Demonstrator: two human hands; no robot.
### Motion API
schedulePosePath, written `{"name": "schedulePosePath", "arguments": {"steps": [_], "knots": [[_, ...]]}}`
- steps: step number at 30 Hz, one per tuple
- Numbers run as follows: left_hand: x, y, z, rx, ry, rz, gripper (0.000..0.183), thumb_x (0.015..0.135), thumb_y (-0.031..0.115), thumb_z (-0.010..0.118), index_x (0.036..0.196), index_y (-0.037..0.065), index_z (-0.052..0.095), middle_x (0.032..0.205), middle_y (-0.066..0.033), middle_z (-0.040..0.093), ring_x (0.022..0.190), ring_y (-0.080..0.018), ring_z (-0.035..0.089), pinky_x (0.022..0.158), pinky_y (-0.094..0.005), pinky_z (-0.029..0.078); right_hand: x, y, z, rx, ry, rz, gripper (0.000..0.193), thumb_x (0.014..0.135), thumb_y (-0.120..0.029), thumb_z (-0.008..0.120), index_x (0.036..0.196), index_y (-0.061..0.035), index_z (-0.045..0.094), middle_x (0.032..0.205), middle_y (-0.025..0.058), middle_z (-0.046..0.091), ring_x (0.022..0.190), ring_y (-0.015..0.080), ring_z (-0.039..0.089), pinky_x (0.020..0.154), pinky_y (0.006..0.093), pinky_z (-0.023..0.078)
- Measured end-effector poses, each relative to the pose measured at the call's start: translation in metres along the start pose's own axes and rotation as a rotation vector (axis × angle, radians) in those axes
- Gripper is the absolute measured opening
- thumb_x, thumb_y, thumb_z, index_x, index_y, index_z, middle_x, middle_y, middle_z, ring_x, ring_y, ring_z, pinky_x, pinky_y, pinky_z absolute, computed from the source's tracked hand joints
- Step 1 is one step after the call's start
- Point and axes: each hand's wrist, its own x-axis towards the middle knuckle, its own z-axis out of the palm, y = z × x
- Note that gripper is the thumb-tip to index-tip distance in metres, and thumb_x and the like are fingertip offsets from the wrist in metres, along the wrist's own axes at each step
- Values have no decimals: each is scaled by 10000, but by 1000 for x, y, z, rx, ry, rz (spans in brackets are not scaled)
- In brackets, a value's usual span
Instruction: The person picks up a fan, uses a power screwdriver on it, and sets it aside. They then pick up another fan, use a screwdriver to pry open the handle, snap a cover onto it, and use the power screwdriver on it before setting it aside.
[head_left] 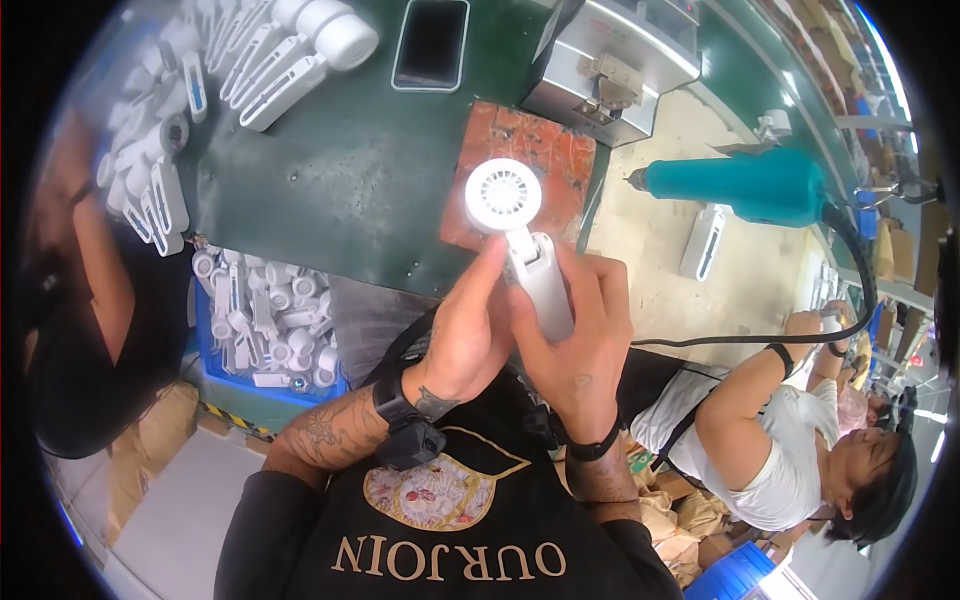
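Observation:
A white handheld fan [545, 290] is between my two hands, with its round slotted head pointing away from me over a reddish stone-like slab [463, 165]. My left hand [465, 330] is closed on the fan near the joint between head and handle. Wrapped round the right side of the handle is my right hand [580, 345], its thumb lying along the front. The fingers behind the handle are partly hidden.
A teal power screwdriver [735, 187] hangs at right, its black cable curving below. Behind the slab stands a metal box-shaped machine [605, 80]. A phone [430, 45] lies on the green mat. White fans crowd the far left and a blue bin [212, 360]. Co-workers sit on both sides.

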Motion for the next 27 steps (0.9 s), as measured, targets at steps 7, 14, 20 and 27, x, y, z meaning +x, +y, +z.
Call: {"name": "schedulePosePath", "arguments": {"steps": [7,14,20,27], "knots": [[0,-2,0,11,-9,17,595,1110,461,242,1462,28,448,1405,-130,561,1267,-252,565,1119,-418,414,-1,3,4,-29,19,-29,542,781,-126,808,1283,-23,630,1070,157,585,905,322,648,756,398,549],[1,4,0,198,-87,71,476,1093,286,411,1464,-13,435,1437,-176,548,1245,-273,588,1100,-419,443,-6,5,5,-82,19,-57,585,769,-108,817,1312,-26,615,1083,146,569,906,318,642,748,390,548],[-4,23,-1,167,-130,88,520,1023,204,570,1466,-28,424,1447,-196,539,1255,-298,593,1109,-452,454,-20,5,4,-20,39,-164,618,735,-120,855,1295,-33,608,1166,160,528,1044,296,594,834,390,520],[0,35,-15,79,-214,150,578,1017,246,595,1482,-19,377,1394,-200,563,1273,-324,580,1122,-495,452,-24,17,1,380,-157,1,387,795,-276,856,944,-12,616,690,111,594,574,264,593,533,358,457]]}}
